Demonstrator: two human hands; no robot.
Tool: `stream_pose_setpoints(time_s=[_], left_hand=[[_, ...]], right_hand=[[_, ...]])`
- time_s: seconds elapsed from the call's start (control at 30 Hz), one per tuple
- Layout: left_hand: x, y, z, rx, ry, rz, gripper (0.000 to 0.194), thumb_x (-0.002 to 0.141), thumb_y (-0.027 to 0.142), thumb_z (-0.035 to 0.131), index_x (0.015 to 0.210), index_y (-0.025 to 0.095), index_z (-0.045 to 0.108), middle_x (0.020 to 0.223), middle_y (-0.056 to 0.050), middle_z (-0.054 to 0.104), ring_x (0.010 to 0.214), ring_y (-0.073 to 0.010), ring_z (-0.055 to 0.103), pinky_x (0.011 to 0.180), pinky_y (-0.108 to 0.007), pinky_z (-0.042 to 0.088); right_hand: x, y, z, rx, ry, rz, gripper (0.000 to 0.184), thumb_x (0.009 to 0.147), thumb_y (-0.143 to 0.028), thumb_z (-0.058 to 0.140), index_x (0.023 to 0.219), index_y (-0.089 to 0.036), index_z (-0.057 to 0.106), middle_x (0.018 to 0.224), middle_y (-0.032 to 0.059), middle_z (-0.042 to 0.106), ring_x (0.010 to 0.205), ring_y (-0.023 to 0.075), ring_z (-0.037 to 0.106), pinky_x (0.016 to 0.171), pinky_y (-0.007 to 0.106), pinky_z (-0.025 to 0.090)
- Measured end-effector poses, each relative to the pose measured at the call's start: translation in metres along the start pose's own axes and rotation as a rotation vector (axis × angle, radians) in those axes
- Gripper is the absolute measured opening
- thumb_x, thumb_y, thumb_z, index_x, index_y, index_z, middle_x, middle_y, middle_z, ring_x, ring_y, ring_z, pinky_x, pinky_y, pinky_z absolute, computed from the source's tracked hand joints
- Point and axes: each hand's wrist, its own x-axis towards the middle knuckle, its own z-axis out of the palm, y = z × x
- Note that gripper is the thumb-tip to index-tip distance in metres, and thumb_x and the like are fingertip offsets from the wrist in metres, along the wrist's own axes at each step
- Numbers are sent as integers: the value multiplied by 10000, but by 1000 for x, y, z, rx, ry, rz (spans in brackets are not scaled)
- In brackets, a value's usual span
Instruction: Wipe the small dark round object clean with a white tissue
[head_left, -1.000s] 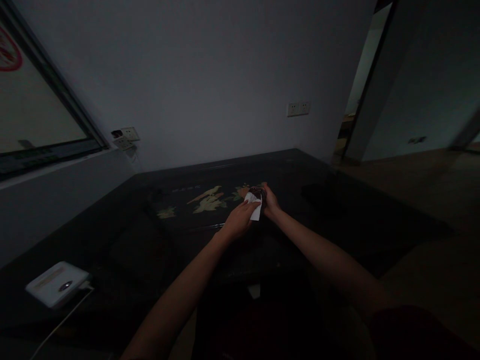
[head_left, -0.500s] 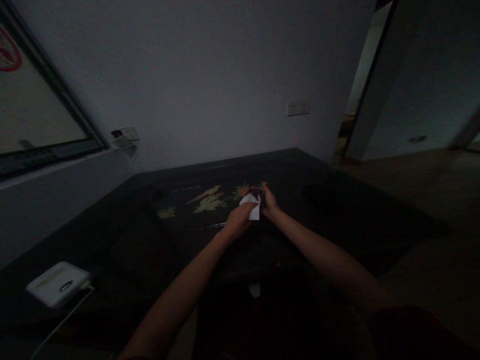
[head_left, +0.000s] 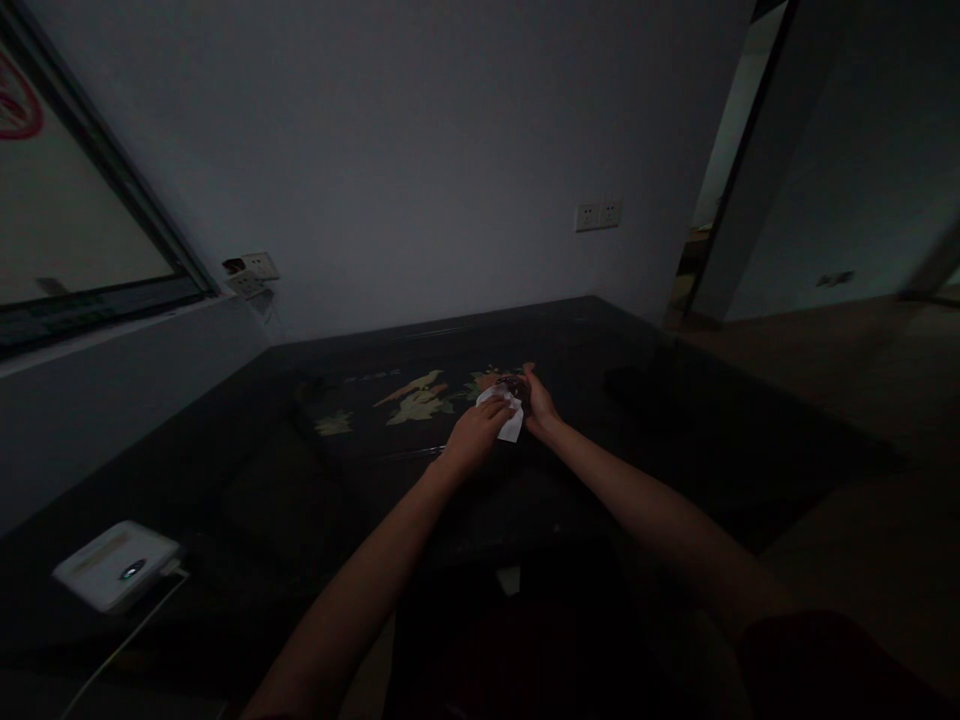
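The fingers [head_left: 496,408] and 2 forearms [head_left: 367,562] are bare, the right sleeve [head_left: 832,660] short and seemingly dark red.

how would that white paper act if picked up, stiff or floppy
The white paper is probably floppy: its outline looks uneven and bent beneath the left hand. It seems thin, so likely light, and might tear if pulled hard.

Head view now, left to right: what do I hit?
White box → corner wall sockets → yellowish bird design → left hand → right hand → double wall socket → doorway. Unplaced: white sheet, which overlaps the left hand.
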Motion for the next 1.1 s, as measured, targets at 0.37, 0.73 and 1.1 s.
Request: stream_pose_setpoints(time_s=[0.37,0.73,1.1], left_hand=[[-7,4,-1,-166,-103,-124,562,823,52,445,1375,156,420,1368,-153,530,1232,-236,535,1028,-385,432],[-4,-5,13,-225,-54,-112,583,781,5,427,1340,160,494,1411,-156,499,1332,-241,437,1137,-551,222],[-2,-4,2,153,-26,37,416,863,99,504,1255,209,589,1371,-125,526,1360,-255,380,1094,-484,345]], right_hand=[[1,5,-3,-88,-50,-50,370,834,-534,561,655,-222,647,584,6,700,645,189,681,664,291,521],[2,2,-3,-82,-4,-43,378,905,-423,501,644,-202,662,610,-5,701,555,140,631,642,259,491],[5,7,-7,-82,-34,-33,392,879,-462,527,614,-202,652,582,-4,687,522,131,601,556,247,454]])
